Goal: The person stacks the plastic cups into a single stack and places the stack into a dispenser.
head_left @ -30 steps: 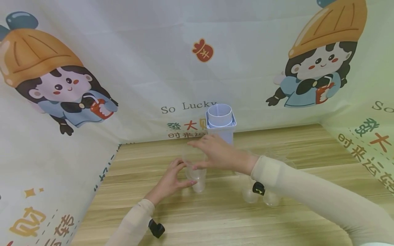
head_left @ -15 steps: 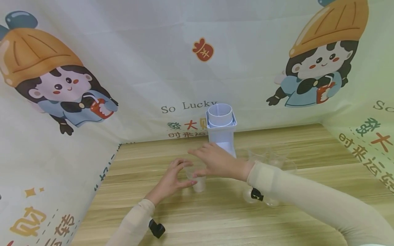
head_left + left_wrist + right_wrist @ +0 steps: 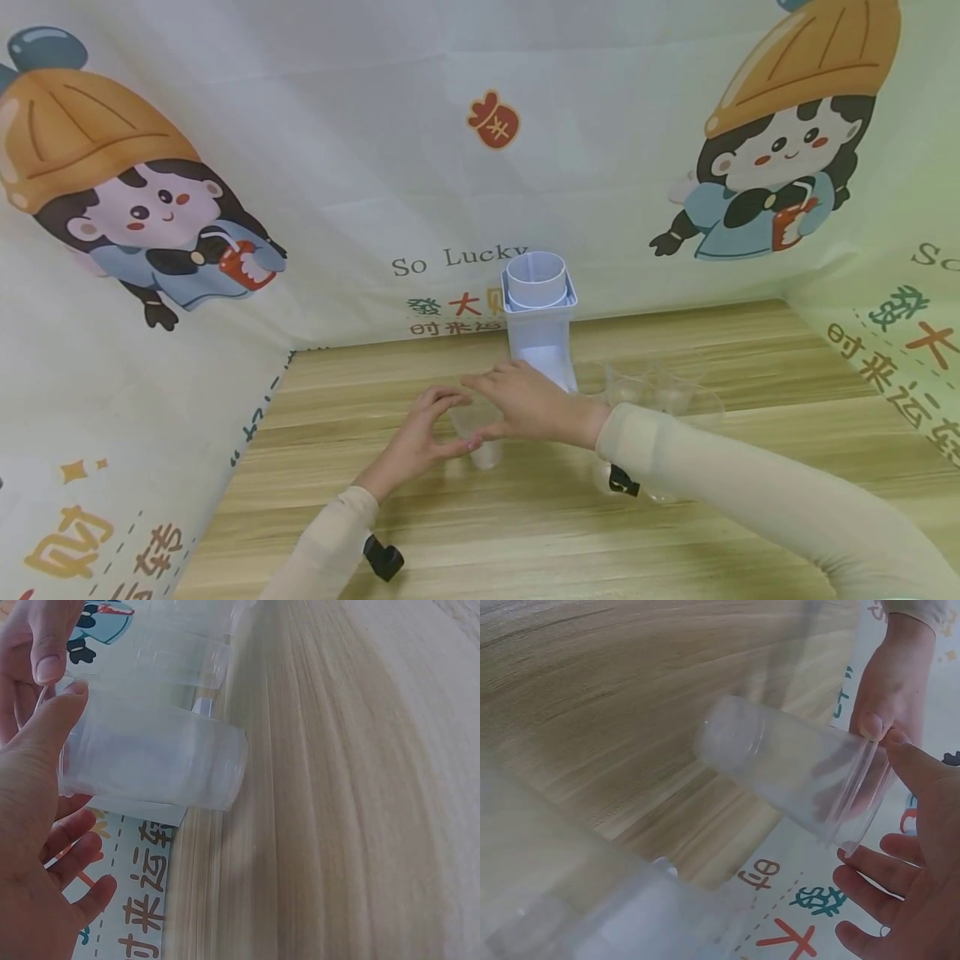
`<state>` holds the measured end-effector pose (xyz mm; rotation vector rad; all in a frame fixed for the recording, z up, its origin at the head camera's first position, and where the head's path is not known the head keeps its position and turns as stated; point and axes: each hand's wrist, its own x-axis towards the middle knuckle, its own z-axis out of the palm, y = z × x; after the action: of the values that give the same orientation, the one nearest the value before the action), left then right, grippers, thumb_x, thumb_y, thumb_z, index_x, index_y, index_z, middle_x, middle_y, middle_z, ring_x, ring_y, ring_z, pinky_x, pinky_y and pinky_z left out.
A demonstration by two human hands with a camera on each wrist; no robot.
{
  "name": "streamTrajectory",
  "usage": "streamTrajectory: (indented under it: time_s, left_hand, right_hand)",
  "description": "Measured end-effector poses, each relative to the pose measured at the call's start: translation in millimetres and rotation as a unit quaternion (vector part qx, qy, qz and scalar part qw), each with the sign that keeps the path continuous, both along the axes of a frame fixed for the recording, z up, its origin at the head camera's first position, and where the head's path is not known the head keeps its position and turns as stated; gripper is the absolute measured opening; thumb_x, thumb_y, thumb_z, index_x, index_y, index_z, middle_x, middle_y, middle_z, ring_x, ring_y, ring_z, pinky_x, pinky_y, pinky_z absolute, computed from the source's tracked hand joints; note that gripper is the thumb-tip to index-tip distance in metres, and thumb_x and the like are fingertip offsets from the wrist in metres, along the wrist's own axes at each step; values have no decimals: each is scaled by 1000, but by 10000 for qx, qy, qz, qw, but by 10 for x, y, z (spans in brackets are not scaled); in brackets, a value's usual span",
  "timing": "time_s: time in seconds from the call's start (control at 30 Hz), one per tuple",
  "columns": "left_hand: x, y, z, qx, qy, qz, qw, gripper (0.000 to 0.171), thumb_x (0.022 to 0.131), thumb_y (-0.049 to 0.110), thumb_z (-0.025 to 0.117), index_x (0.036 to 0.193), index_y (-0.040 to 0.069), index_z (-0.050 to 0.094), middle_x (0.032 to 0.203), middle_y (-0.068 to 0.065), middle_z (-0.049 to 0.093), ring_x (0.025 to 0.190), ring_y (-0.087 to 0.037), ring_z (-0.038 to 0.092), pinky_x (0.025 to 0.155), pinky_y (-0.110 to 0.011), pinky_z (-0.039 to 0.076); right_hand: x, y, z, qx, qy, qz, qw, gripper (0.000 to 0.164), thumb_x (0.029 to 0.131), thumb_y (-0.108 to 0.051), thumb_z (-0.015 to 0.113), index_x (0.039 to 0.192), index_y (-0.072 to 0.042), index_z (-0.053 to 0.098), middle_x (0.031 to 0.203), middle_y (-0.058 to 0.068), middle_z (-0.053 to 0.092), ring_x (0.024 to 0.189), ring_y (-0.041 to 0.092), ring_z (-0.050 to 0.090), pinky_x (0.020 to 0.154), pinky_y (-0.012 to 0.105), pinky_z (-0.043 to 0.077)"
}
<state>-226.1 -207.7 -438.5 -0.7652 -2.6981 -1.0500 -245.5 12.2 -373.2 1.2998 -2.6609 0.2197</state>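
Note:
A stack of clear plastic cups [image 3: 486, 454] stands upright on the table, with closely spaced double rims showing in the right wrist view. My left hand [image 3: 420, 437] curls round the stack near the top, its thumb [image 3: 64, 712] along the near side of the rim. From the right, my right hand [image 3: 543, 404] grips the upper rim between thumb and fingers. Both thumbs meet at the rim in the right wrist view, where the right fingers [image 3: 877, 874] reach under the far side of it. My hands hide part of the rims in the head view.
Behind my hands stands a pale bluish-white holder [image 3: 542, 333] with a round tube on top. Several more clear cups [image 3: 675, 392] stand to the right, partly behind my right forearm. A printed cloth [image 3: 360, 167] encloses the wooden table [image 3: 480, 533].
My right hand has come down with a clear cup, which has sunk into the cup in my left hand. The left hand has stayed nearly still.

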Motion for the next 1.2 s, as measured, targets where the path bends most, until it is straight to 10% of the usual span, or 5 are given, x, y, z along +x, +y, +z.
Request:
streamTrajectory:
  time_s: [1.2]
  left_hand:
    - [20,51,29,119,-138,136,9997,70,75,27,86,135,6,56,140,-13,50,135,-35,44,112,-57,40]
  right_hand:
    - [-47,370,248,-240,-59,-259,9994,78,84,-52,72,143,-7,50,131,10,66,122,29,60,112,51,40]
